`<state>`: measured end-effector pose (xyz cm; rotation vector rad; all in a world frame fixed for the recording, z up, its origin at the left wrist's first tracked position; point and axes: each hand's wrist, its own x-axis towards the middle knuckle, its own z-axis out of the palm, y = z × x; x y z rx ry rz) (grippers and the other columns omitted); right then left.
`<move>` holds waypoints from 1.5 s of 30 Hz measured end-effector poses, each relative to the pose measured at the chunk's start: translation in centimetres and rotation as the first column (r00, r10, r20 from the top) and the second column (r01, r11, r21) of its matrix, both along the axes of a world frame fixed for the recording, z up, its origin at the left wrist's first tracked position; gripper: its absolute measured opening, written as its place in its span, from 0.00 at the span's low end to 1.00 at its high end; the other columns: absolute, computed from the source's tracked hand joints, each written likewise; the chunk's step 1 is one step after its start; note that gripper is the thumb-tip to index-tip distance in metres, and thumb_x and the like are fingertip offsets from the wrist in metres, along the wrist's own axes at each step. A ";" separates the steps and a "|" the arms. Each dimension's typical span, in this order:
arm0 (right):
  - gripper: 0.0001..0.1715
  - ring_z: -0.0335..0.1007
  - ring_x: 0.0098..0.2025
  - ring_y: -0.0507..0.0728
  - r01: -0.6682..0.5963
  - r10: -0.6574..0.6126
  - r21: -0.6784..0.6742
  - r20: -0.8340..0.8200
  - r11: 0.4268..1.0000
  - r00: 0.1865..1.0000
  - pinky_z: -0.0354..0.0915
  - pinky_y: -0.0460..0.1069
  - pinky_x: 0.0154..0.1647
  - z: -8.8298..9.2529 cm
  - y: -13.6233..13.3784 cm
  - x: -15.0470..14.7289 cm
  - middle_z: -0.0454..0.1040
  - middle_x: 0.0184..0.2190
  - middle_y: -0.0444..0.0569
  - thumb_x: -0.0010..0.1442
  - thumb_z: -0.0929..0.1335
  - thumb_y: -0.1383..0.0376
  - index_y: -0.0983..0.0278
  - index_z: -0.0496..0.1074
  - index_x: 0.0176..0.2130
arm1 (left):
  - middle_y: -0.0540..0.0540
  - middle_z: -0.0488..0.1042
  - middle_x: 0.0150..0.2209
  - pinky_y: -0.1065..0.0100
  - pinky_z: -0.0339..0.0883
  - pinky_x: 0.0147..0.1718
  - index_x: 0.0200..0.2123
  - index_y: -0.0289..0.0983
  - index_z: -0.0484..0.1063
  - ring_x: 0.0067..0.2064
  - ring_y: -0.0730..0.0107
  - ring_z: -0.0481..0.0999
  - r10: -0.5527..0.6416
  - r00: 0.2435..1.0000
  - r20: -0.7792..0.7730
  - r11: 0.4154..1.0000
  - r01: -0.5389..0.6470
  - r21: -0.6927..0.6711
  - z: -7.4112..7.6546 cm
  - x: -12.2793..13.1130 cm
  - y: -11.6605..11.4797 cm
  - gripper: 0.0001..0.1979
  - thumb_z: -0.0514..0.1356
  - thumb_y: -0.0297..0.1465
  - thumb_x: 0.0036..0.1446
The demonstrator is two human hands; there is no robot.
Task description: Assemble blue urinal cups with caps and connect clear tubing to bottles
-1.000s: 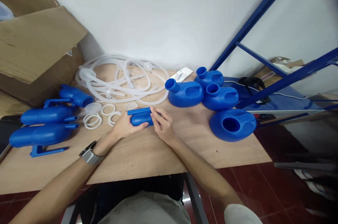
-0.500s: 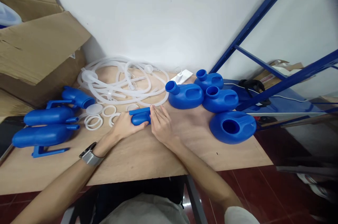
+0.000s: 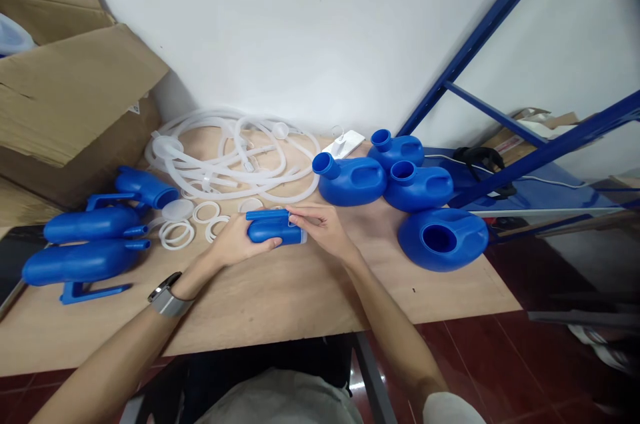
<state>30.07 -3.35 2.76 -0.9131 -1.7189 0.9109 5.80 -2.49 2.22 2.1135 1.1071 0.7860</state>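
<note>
1. Pale wood tabletop [image 3: 250, 304] meets a white wall [image 3: 300, 24] in our head view; the cardboard box [image 3: 75, 91] is cut off at the left edge, and the translucent item [image 3: 14, 36] inside shows only in part.
2. Shoes [image 3: 607, 349] at the far right are blurred, and our left hand [image 3: 235, 234] partly hides a white ring [image 3: 210, 231].
3. That hand wraps the left end of a blue container [image 3: 270, 232], thumb along its near side, above the table's middle.
4. Our right hand [image 3: 323, 227] pinches a small pale tab [image 3: 291, 219] at the container's upper right; we cannot tell how it attaches.
5. Just below those fingertips, a whitish rim [image 3: 303, 237] edges the container's right end.
</note>
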 end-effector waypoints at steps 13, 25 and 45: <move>0.21 0.82 0.46 0.56 0.044 -0.107 0.267 0.228 0.963 0.968 0.78 0.50 0.52 -0.3 -0.7 -0.6 0.83 0.48 0.50 0.76 0.66 0.63 0.57 0.78 0.63 | 0.46 0.86 0.44 0.60 0.80 0.44 0.57 0.41 0.81 0.39 0.55 0.85 0.056 0.998 -0.042 0.998 -0.056 -0.004 -0.4 0.1 0.1 0.29 0.67 0.50 0.56; 0.09 0.86 0.44 0.60 0.291 -0.291 0.026 0.005 0.956 0.957 0.80 0.53 0.46 -0.8 -1.6 -2.4 0.87 0.43 0.48 0.69 0.72 0.60 0.57 0.83 0.47 | 0.48 0.85 0.40 0.63 0.77 0.38 0.57 0.43 0.81 0.35 0.58 0.83 0.096 0.991 -0.089 0.995 -0.093 0.037 -0.5 -0.1 0.0 0.27 0.66 0.49 0.58; 0.08 0.83 0.47 0.59 0.109 -0.110 -0.013 -0.074 0.994 0.991 0.77 0.55 0.52 -1.1 -0.4 -1.5 0.85 0.44 0.50 0.65 0.75 0.59 0.57 0.85 0.43 | 0.48 0.83 0.36 0.66 0.74 0.34 0.51 0.40 0.81 0.32 0.62 0.82 0.056 0.991 -0.121 0.997 -0.048 0.068 -0.8 -0.2 -0.3 0.22 0.67 0.44 0.57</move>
